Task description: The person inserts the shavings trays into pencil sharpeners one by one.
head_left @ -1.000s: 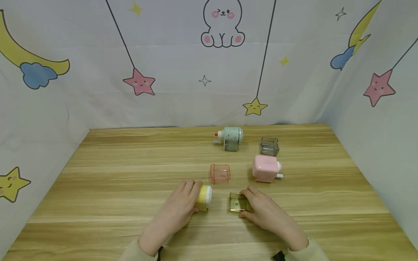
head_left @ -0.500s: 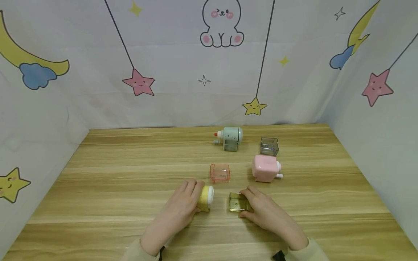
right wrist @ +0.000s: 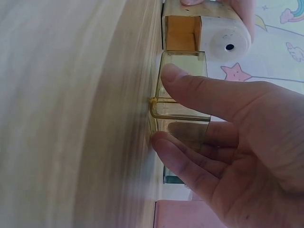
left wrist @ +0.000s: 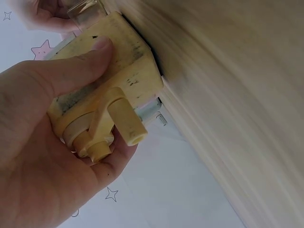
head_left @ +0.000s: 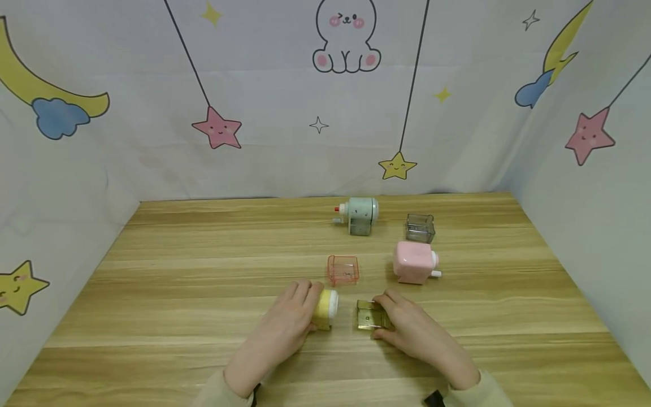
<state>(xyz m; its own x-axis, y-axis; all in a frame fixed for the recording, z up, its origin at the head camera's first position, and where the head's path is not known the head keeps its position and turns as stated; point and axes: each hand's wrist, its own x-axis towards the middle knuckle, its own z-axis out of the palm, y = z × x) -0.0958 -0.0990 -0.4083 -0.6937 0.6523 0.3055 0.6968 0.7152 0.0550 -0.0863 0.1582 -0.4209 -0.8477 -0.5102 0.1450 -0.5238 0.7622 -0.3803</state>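
Note:
My left hand (head_left: 285, 325) grips a yellow crank pencil sharpener (head_left: 323, 312) on the wooden table. In the left wrist view its crank handle (left wrist: 124, 118) shows, and the thumb lies along the scuffed body. The right wrist view shows an open slot (right wrist: 183, 33) in the sharpener, beside a white end with a dark round hole. My right hand (head_left: 409, 325) holds a clear yellow shavings drawer (head_left: 368, 316) between thumb and fingers, to the right of the sharpener. A small gap separates the two in the head view.
Beyond the hands sits a clear red drawer (head_left: 343, 270). A pink crank sharpener (head_left: 413, 262) stands to the right, a clear grey drawer (head_left: 420, 228) behind it. Farther back is a pale green sharpener (head_left: 361, 215). A printed cloth (head_left: 274, 164) borders the table (head_left: 203, 254).
My left hand has slid the yellow pencil sharpener rightward, narrowing the gap to the yellow drawer. The right hand and its drawer have stayed nearly still.

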